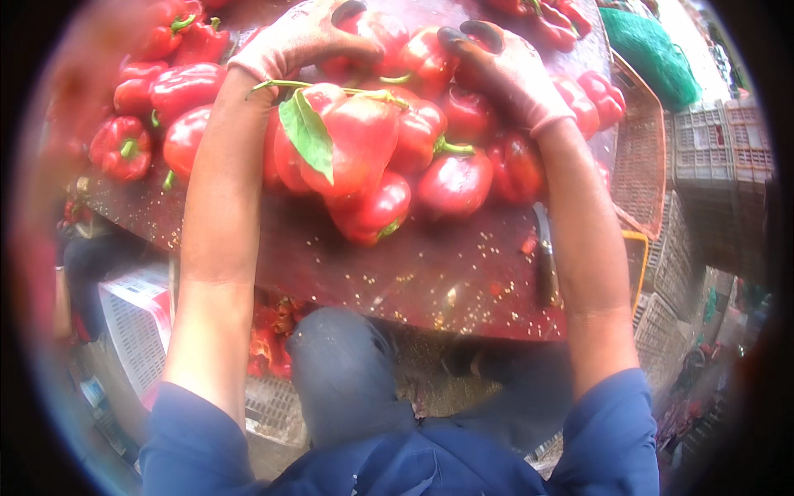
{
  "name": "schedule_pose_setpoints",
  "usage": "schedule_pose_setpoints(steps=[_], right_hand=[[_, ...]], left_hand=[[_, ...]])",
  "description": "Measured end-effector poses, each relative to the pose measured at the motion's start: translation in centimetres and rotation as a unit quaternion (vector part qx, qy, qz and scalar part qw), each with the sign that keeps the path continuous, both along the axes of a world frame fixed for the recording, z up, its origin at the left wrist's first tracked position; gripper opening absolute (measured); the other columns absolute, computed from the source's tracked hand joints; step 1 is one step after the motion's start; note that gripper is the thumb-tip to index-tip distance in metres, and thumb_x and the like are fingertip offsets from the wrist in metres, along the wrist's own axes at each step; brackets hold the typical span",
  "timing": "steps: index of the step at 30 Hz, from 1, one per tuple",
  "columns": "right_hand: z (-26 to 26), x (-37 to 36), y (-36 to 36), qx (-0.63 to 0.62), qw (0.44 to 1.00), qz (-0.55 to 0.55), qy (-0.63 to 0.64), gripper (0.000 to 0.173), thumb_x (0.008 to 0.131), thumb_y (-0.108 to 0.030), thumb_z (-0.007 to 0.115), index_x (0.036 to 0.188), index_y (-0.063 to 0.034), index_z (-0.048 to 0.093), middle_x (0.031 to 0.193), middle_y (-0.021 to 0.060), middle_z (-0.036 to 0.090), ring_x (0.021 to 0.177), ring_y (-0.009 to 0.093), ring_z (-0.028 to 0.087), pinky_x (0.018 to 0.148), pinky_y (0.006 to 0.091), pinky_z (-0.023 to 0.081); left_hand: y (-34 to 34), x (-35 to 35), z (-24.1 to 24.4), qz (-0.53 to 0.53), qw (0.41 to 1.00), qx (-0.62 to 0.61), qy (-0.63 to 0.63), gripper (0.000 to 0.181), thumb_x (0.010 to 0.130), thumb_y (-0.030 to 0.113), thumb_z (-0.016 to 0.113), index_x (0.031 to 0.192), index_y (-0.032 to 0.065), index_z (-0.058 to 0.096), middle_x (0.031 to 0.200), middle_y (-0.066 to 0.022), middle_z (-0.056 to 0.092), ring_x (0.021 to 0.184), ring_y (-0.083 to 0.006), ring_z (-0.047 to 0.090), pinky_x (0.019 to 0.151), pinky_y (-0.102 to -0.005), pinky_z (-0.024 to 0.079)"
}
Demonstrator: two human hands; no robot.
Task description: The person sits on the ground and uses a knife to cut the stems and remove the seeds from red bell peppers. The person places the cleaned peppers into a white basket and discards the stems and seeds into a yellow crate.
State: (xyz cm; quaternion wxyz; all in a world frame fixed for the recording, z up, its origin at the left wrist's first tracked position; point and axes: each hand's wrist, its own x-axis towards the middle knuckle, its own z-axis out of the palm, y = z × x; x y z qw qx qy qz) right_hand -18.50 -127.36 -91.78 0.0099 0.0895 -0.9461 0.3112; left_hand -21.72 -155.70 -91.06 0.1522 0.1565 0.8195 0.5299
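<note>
Both my hands wear light gloves with dark fingertips and reach over a pile of red bell peppers on a dark red table (384, 279). My left hand (316, 40) lies at the pile's far left part, fingers curved against a red bell pepper (384, 37). My right hand (499, 62) is bent over peppers at the right; its thumb and fingers are apart, and its palm side is hidden. Between my forearms, a large red pepper (360, 136) has a long green stem and a green leaf (305, 136). A knife (544, 260) lies beside my right forearm.
More peppers (124, 149) lie at the left, others at the far right. Pale seeds dot the table. An orange plastic crate (639, 149), a green net bundle (651, 56) and stacked crates (713, 142) stand at the right. A white crate (136, 322) and red pepper pieces (270, 341) are below the table.
</note>
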Motion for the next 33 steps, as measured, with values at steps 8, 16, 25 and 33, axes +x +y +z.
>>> schedule_pose_setpoints(steps=[8, 16, 25, 33], right_hand=[[2.2, 9.1, 3.9, 0.011, 0.992, -0.092, 0.089, 0.070, 0.083, -0.058, 0.072, 0.130, -0.0071, 0.061, 0.130, 0.0222, 0.062, 0.120, 0.038, 0.061, 0.103, 0.0448, 0.046], [6.5, 25.1, 12.0, 0.116, 0.958, -0.257, 0.059, 0.048, 0.084, -0.047, 0.076, 0.111, -0.0081, 0.069, 0.105, 0.0168, 0.071, 0.096, 0.034, 0.070, 0.086, 0.0439, 0.054], [2.1, 31.0, 9.2, 0.246, 0.957, -0.103, -0.109, 0.047, 0.083, -0.041, 0.077, 0.107, -0.0030, 0.062, 0.098, 0.0190, 0.072, 0.095, 0.036, 0.070, 0.086, 0.0458, 0.053], [1.5, 31.2, 7.3, 0.275, 0.945, -0.114, -0.132, 0.057, 0.087, -0.047, 0.072, 0.119, -0.0013, 0.060, 0.113, 0.0221, 0.068, 0.108, 0.035, 0.068, 0.092, 0.0437, 0.054]], left_hand=[[1.5, 5.3, -2.0, 0.027, 0.968, -0.155, 0.198, 0.077, 0.074, 0.038, 0.085, 0.141, 0.0128, 0.056, 0.135, -0.0172, 0.060, 0.129, -0.0300, 0.055, 0.110, -0.0388, 0.042], [-0.4, 10.4, 2.6, 0.138, 0.971, 0.171, 0.096, 0.050, 0.091, 0.018, 0.074, 0.136, 0.0035, 0.058, 0.127, -0.0122, 0.065, 0.114, -0.0205, 0.065, 0.094, -0.0326, 0.053], [0.9, 20.7, 4.6, 0.065, 0.929, -0.235, 0.279, 0.074, 0.077, 0.034, 0.086, 0.137, 0.0028, 0.056, 0.133, -0.0202, 0.060, 0.130, -0.0349, 0.054, 0.110, -0.0433, 0.043], [1.5, 16.9, 4.9, 0.063, 0.914, -0.377, 0.136, 0.083, 0.067, 0.050, 0.085, 0.126, -0.0032, 0.060, 0.118, -0.0223, 0.068, 0.110, -0.0326, 0.066, 0.092, -0.0400, 0.053]])
